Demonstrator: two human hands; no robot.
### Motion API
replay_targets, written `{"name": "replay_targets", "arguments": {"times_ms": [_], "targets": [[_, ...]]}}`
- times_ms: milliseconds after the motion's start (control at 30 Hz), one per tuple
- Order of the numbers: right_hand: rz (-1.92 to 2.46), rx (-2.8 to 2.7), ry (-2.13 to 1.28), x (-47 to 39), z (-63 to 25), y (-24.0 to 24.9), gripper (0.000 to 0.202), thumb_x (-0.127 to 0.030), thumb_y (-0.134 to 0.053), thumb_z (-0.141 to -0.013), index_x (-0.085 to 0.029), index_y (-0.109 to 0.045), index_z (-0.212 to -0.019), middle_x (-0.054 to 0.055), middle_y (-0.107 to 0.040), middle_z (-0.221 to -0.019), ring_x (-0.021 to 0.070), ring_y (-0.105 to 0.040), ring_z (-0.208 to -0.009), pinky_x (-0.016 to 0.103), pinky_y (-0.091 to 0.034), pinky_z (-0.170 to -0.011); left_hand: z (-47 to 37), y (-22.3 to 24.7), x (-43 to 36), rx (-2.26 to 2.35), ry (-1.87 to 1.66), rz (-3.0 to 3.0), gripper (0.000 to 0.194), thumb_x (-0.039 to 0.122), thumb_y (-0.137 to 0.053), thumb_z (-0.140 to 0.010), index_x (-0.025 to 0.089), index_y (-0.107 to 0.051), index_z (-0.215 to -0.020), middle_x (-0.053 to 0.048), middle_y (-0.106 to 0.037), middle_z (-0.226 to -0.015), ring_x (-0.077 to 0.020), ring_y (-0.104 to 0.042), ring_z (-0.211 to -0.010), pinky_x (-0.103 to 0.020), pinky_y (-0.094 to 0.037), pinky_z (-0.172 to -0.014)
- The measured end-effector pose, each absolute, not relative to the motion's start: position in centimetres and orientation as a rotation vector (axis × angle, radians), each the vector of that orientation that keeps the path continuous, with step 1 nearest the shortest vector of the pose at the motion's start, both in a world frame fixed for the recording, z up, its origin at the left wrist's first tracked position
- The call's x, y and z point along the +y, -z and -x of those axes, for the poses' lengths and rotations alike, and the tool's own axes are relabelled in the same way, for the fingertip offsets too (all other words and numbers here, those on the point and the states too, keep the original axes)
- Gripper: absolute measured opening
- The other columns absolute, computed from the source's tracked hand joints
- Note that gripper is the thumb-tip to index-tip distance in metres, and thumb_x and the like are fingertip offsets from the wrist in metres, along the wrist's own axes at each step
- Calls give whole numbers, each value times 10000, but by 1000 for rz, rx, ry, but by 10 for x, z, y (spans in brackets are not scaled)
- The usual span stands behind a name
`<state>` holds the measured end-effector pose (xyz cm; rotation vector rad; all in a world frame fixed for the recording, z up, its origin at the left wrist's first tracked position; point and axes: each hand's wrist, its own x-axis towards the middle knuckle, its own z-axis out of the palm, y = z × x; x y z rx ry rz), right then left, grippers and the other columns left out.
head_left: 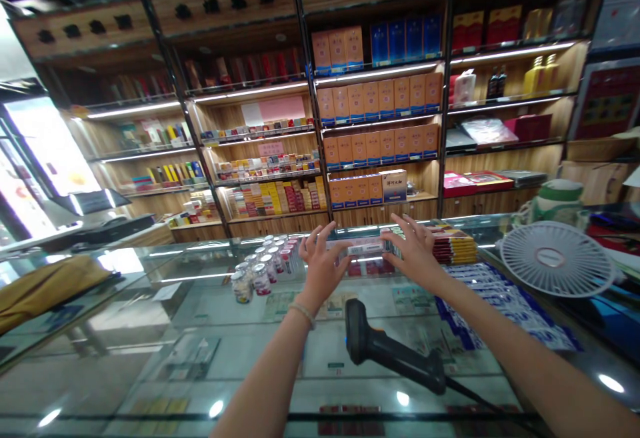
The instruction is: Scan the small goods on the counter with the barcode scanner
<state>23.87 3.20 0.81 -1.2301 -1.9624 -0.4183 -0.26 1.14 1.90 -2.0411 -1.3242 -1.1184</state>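
Fingers (311,241) parted, left hand (320,265) and right hand (416,256) touch a pale box (367,249).

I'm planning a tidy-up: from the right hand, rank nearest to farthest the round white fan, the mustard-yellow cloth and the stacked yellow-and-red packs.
From the right hand:
1. Stacked yellow-and-red packs, just to its right.
2. Round white fan, farther right.
3. Mustard-yellow cloth, at the far left.

Black barcode scanner (395,351), white fan (551,258), blue-and-white packets (500,305).
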Motion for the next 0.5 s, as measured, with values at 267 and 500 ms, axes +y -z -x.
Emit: {"name": "replay_targets", "arguments": {"times_ms": [267,500], "targets": [[1204,-2201,359,-35,-211,-23,519,-492,-529,-938,-254,-535,-1398,111,-428,-1562,341,-307,-1459,619,-203,-1156,14,-13,15,-1382,1153,1964,191,364,-695,-861,357,-746,-1045,-22,-446,-1523,-320,-319,-1424,-577,-203,-1182],[1332,-2309,58,-101,-192,13,737,-651,-677,-777,-232,-566,-1373,140,-459,-1538,405,-324,-1455,658,-255,-1147,16,-14,16,-1354,1197,1958,173,362,-692,-870,345,-748,-1033,-41,-455,-1502,-313,-335,-1410,-582,-228,-1174]]}}
